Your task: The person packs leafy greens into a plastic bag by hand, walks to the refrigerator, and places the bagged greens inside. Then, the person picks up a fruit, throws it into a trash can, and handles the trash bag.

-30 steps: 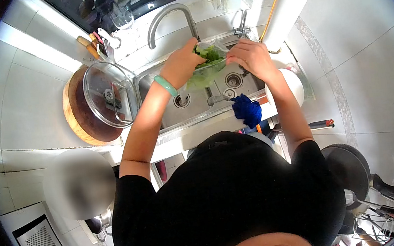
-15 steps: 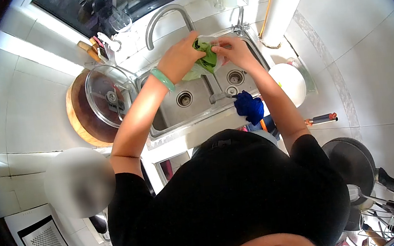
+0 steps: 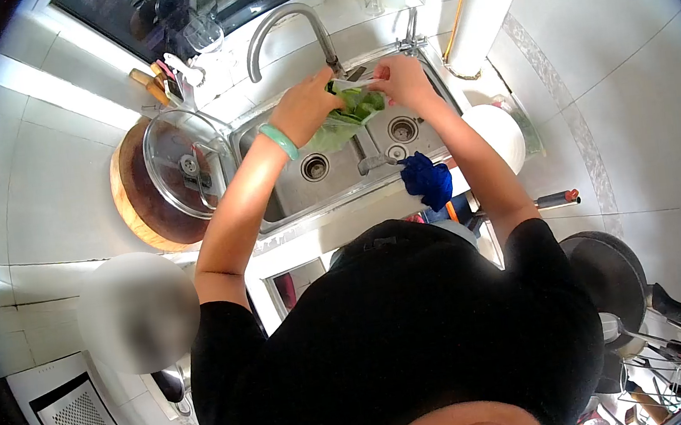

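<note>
Over the double steel sink (image 3: 291, 186), a clear plastic bag (image 3: 330, 136) with green leaves (image 3: 363, 102) inside hangs between my two hands. My left hand (image 3: 305, 109), with a pale green bangle on the wrist, is closed round the bag's left side; its fingertips are partly hidden by the leaves. On the other side, my right hand (image 3: 400, 82) pinches the upper right edge of the bag. The curved faucet (image 3: 284, 13) rises just behind my left hand.
A glass lid (image 3: 184, 165) leans over a round wooden board (image 3: 130, 190) at the left. Blue cloth (image 3: 428, 181) hangs on the sink's front edge. A white bowl (image 3: 500, 137) stands right of the sink, and a dark pan (image 3: 608, 278) lies at the lower right.
My right hand moved in toward the leaves, then back up to the bag's edge. The bag's mouth looks flatter and narrower than one second ago. The view has shifted slightly.
</note>
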